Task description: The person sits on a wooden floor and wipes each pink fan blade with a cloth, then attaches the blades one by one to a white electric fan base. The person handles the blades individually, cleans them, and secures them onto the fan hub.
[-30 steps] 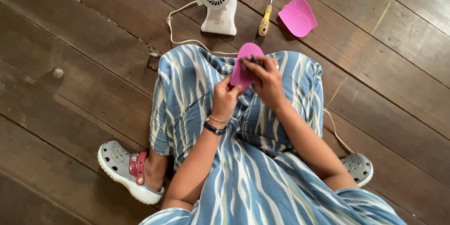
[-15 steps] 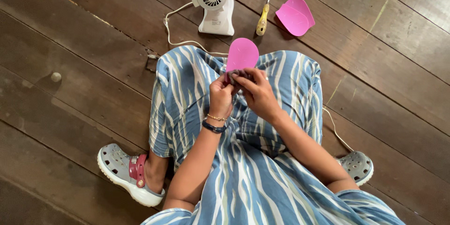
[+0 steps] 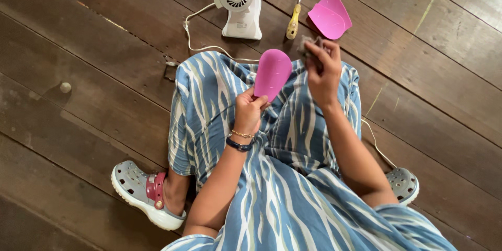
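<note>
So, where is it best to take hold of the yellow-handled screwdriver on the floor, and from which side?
Probably by its yellow handle, the thicker end, which points toward the person. The screwdriver lies flat on the wooden floor between the white fan motor and the loose pink blade, so coming from above, fingers across the handle, looks easiest. The right hand is nearest, though it holds something small.

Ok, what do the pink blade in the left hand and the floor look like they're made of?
Pink blade: likely moulded plastic, smooth, even colour, faint sheen, thin curved shape. Floor: dark wooden planks, worn matt finish, with visible grain, seams and scuffs.
</note>
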